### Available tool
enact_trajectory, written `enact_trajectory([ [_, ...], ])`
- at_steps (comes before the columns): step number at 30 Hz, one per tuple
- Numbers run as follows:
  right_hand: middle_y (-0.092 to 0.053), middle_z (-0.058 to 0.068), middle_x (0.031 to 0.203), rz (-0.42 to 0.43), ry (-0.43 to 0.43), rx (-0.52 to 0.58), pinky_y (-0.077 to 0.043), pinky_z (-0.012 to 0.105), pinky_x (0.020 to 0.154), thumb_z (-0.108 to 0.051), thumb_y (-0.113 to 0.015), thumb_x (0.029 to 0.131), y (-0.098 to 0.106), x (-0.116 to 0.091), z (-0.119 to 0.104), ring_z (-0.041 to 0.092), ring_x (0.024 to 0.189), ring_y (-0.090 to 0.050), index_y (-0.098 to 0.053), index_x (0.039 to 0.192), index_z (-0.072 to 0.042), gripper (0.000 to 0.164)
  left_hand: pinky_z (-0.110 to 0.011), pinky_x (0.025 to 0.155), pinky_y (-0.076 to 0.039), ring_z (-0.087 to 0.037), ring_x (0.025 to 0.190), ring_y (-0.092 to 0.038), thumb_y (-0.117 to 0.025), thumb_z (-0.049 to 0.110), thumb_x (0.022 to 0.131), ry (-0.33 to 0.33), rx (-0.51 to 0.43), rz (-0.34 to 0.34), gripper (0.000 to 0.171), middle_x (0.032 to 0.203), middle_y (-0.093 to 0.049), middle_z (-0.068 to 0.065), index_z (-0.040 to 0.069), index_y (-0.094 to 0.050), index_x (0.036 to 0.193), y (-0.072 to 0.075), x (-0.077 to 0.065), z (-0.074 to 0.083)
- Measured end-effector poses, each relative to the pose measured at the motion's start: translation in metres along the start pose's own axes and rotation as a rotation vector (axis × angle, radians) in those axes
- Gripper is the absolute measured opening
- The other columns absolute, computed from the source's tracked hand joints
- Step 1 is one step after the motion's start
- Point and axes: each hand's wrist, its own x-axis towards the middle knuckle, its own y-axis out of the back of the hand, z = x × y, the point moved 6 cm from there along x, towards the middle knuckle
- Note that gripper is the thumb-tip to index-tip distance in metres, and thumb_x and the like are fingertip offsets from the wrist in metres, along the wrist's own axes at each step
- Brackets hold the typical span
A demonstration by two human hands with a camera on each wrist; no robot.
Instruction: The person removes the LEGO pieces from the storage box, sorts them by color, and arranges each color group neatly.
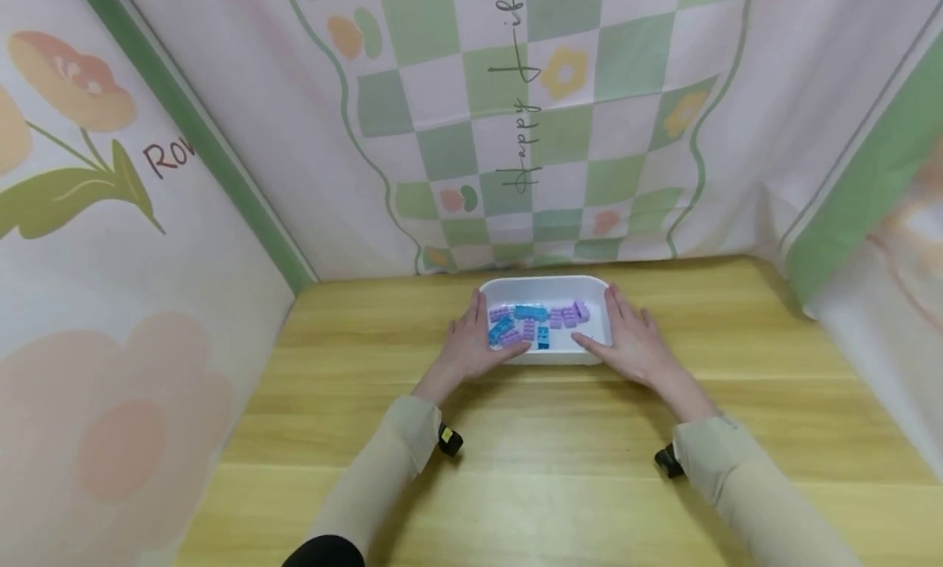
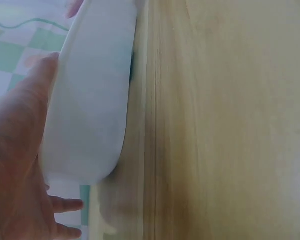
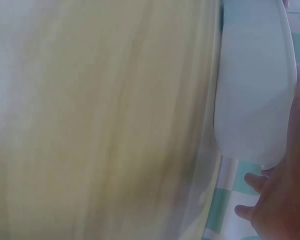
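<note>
A white rectangular tray (image 1: pixel 560 358) sits near the back of the table, with several purple toy bricks (image 1: pixel 569 317) and blue toy bricks (image 1: pixel 530 312) lying in it. My left hand (image 1: pixel 470 344) holds the tray's left end, thumb along the near rim and fingers at the outer side. At the right end, my right hand (image 1: pixel 635 346) holds the tray with its thumb reaching over the rim and its fingers outside. Both wrist views show the tray's outer wall (image 2: pixel 90 100), with some fingers (image 3: pixel 255 182) spread past its end.
Beneath the tray is a wooden table (image 1: pixel 530 485). A checked curtain (image 1: pixel 560 133) hangs just behind it. Printed cloth (image 1: pixel 140 371) closes in the left side, and another curtain (image 1: pixel 869 321) the right. Dark wrist cameras (image 1: pixel 450 440) sit below both sleeves.
</note>
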Motion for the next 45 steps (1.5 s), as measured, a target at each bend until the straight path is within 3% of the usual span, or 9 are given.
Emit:
enact_trajectory([
  [3,-0.001,0.032,0.182,-0.005,0.0,-0.003,-0.006,0.077,0.136,-0.075,-0.047,0.107,-0.006,-0.003,-0.004,0.055,0.167,-0.014,0.002,0.172,0.007,0.116,-0.065,0.14,-0.02,-0.048,0.167,-0.028,-0.058,0.086,0.094,0.007,-0.023,-0.015,0.132,0.187,0.006,-0.016,0.006,0.008,0.176,-0.002,-0.007,-0.006],
  [10,-0.006,0.033,0.182,0.002,-0.002,0.013,-0.008,0.078,0.135,-0.073,-0.049,0.107,-0.02,-0.018,-0.016,0.055,0.167,-0.017,-0.002,0.173,0.008,0.115,-0.06,0.129,-0.045,-0.05,0.158,-0.045,-0.062,0.087,0.091,0.027,-0.095,0.005,0.136,0.187,0.003,-0.015,0.01,0.01,0.176,-0.007,-0.03,-0.017],
  [18,-0.007,0.033,0.182,0.004,-0.003,0.025,-0.009,0.078,0.135,-0.071,-0.051,0.107,-0.027,-0.036,-0.026,0.056,0.166,-0.02,-0.003,0.173,0.008,0.114,-0.058,0.119,-0.056,-0.05,0.149,-0.056,-0.063,0.087,0.09,0.033,-0.118,0.006,0.136,0.187,0.0,-0.016,0.009,0.007,0.177,-0.011,-0.052,-0.02],
  [26,-0.007,0.032,0.182,0.015,-0.011,0.03,-0.014,0.079,0.134,-0.071,-0.052,0.106,-0.029,-0.045,-0.032,0.056,0.165,-0.023,-0.001,0.173,0.006,0.114,-0.058,0.121,-0.054,-0.051,0.147,-0.056,-0.064,0.085,0.091,0.038,-0.104,0.0,0.135,0.187,-0.002,-0.017,0.009,0.007,0.177,-0.009,-0.062,-0.02],
  [34,-0.01,0.031,0.182,0.043,-0.004,-0.01,-0.008,0.079,0.135,-0.071,-0.05,0.107,-0.024,-0.049,-0.04,0.055,0.166,-0.023,-0.004,0.173,0.007,0.111,-0.069,0.138,-0.021,-0.047,0.164,-0.036,-0.062,0.087,0.091,0.039,-0.094,0.017,0.135,0.187,0.003,-0.016,0.01,0.009,0.177,-0.005,-0.068,-0.02],
  [45,-0.012,0.03,0.182,0.062,0.008,-0.03,-0.006,0.078,0.136,-0.07,-0.051,0.107,-0.022,-0.06,-0.054,0.051,0.168,-0.021,-0.006,0.173,0.006,0.111,-0.069,0.138,-0.019,-0.046,0.165,-0.033,-0.065,0.088,0.088,0.033,-0.088,0.061,0.139,0.186,-0.004,-0.019,0.008,0.006,0.177,0.003,-0.087,-0.022],
])
